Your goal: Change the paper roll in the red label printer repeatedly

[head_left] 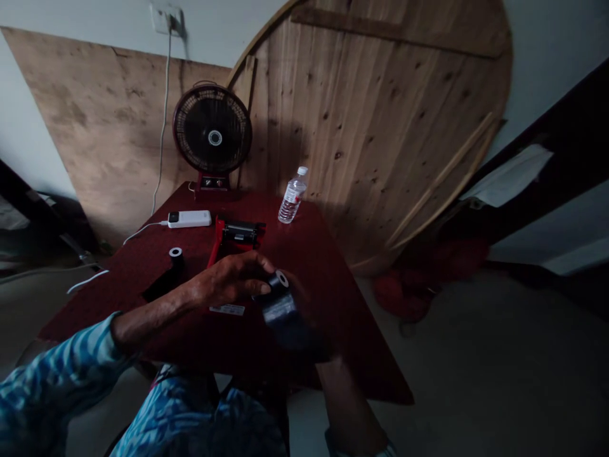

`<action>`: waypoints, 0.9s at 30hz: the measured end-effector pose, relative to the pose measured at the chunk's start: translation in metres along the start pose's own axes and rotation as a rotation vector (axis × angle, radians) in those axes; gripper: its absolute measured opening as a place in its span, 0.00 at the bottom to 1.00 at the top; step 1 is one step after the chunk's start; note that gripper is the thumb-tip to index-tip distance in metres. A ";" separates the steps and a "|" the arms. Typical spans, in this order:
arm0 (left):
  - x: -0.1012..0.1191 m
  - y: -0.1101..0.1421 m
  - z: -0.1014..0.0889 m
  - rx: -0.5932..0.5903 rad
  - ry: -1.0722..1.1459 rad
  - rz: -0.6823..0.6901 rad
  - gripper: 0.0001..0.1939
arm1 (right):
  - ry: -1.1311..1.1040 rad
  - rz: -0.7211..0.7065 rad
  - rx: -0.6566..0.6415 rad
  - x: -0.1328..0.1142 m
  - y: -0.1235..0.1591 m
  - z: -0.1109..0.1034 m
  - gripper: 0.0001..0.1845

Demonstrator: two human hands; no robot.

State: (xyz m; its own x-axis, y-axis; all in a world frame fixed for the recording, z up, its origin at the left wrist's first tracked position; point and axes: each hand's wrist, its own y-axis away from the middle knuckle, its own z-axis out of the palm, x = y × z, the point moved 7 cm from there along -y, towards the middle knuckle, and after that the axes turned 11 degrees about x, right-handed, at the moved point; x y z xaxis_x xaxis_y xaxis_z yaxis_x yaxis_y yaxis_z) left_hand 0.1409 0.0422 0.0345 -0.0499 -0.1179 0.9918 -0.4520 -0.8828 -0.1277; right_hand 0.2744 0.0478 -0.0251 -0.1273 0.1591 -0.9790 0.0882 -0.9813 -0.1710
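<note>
My left hand [233, 279] reaches across a dark red table [323, 254], its fingers curled onto the top of a black roll with a white core [278, 301]. My right hand [309, 324] lies in deep shadow under and beside that roll and seems to hold it from below; its fingers are hard to make out. A strip of black film [159, 285] lies unrolled on the table to the left, ending at a small black spool with a white core [176, 254]. Behind my left hand sits a red and black device [235, 235].
A white power bank [189, 219] with a white cable lies at the back left. A small fan [212, 136] and a clear water bottle [292, 197] stand at the far edge. Round wooden tabletops [380, 114] lean against the wall. A white label [227, 310] lies on the table.
</note>
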 end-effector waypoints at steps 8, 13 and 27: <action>0.032 0.026 -0.029 0.272 -0.541 0.350 0.14 | -0.021 -0.133 0.131 0.000 0.001 -0.012 0.23; 0.037 0.072 -0.155 0.815 -0.802 0.166 0.18 | 0.187 -0.079 0.478 0.025 -0.026 -0.089 0.28; -0.081 0.065 -0.216 0.607 -0.840 -0.117 0.18 | 0.599 0.000 0.419 0.086 -0.050 -0.119 0.32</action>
State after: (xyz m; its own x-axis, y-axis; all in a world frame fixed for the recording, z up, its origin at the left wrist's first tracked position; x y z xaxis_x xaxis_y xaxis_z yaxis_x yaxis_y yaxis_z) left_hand -0.0766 0.0927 -0.0521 0.7064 -0.0896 0.7021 0.1215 -0.9619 -0.2450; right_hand 0.3766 0.1237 -0.1141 0.4460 0.0736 -0.8920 -0.3124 -0.9211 -0.2322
